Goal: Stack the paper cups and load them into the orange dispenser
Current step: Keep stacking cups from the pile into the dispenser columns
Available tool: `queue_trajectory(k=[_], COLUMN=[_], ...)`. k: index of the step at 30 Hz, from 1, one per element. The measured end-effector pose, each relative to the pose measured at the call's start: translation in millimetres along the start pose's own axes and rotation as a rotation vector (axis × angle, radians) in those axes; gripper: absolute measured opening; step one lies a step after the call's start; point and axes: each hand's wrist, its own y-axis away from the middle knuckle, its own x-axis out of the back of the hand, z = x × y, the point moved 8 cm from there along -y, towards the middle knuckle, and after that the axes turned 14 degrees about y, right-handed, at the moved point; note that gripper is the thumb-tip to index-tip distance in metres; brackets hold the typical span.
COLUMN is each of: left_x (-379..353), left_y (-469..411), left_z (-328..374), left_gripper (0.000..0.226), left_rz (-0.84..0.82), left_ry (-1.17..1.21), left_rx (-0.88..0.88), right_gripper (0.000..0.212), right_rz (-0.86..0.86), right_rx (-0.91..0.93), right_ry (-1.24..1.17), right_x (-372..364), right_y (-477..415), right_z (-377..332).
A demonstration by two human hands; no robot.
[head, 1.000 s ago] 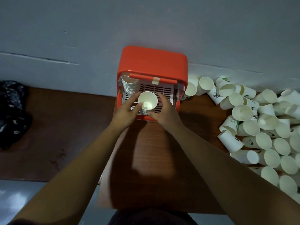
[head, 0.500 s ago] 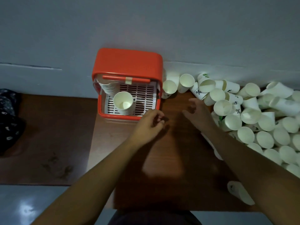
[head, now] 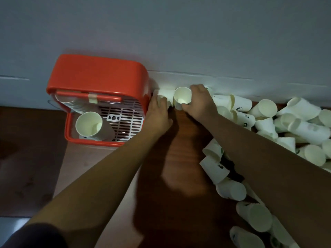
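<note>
The orange dispenser (head: pixel 100 76) stands against the wall at the left, with a stack of cups (head: pixel 75 106) inside at its back left and a single upright cup stack (head: pixel 89 125) on its white grille. Just right of it, my right hand (head: pixel 200 102) grips an upright white paper cup (head: pixel 181 97) by the wall. My left hand (head: pixel 158 111) touches a second cup (head: pixel 165 95) lying beside the dispenser; its fingers wrap the cup's near side. A large heap of loose paper cups (head: pixel 290 126) fills the right side of the table.
A brown wooden table (head: pixel 179 176) lies under my arms. A grey wall (head: pixel 179 33) backs the dispenser and cups. More cups (head: pixel 231 189) trail along the table's right edge toward me. A lower dark surface (head: pixel 26 158) sits at the left.
Both hands left the dispenser, where they set a cup stack on the grille, and reached right to the cups by the wall. My right hand now grips one cup, my left another.
</note>
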Motion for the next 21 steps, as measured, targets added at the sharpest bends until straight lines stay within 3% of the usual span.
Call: queue_trajectory(k=[4,6,11,15,18,21], left_x=[-18,-19,-16,-9,11,36], left_y=[-16,-19,-9,18,46,72], left_z=[-4,-4,-2,-1,1,-4], left_gripper=[0.077,0.072,0.069,0.072,0.075,0.080], left_rz=[-0.034,0.004,0.126,0.056,0.065,0.057], left_ry=[-0.160,-0.256,-0.403,-0.251,-0.011,0.228], left_rx=[0.060,0.070,-0.060,-0.080,-0.117,-0.090], right_gripper=[0.066,0.071,0.069,0.065,0.073,0.064], right_rz=[-0.014,-0.040,-0.044,-0.001,-0.009,-0.020], right_rx=[0.049,0.070,0.067,0.058,0.044,0.029], right_ry=[0.139,0.187,0.194,0.174,0.039,-0.041], right_x=[-15,-24,-36,-30,-16,0], right_y=[-20,-26,-31,-24,-7,16], right_z=[-1,1,1,-2,-8,-13])
